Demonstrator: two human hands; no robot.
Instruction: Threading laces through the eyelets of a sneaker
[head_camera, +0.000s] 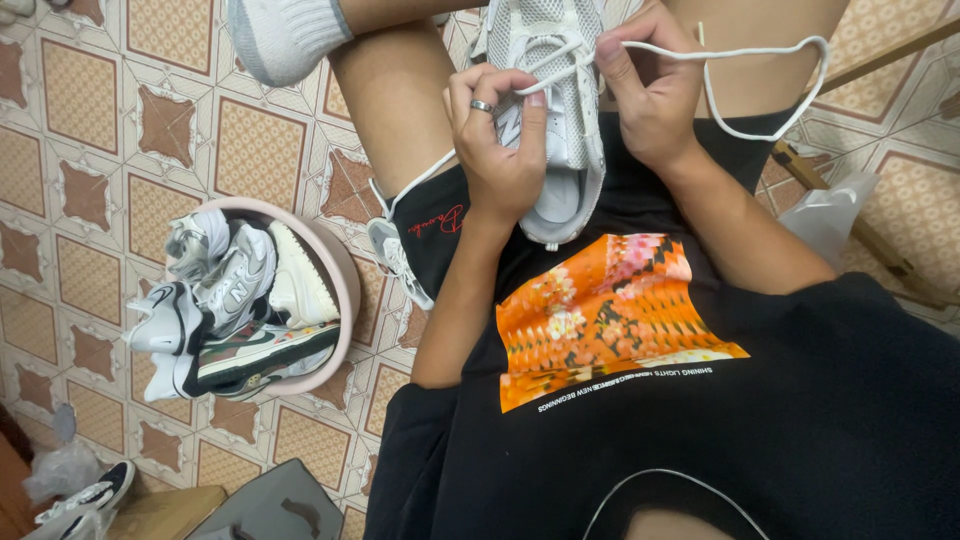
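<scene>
A white mesh sneaker (560, 110) rests on my lap, toe pointing away from me. My left hand (497, 140), a ring on one finger, grips the shoe's left side and pinches part of the white lace (760, 70) near the eyelets. My right hand (650, 85) holds the lace at the shoe's tongue. From it the lace loops out to the right over my thigh. I sit in a black shirt with an orange print and black shorts.
A pink basin (335, 265) full of several sneakers stands on the patterned tile floor at my left. Another sneaker (392, 255) lies beside my thigh. A shoe and a plastic bag (60, 470) sit at the lower left, a wooden bar (860, 230) and a bag at right.
</scene>
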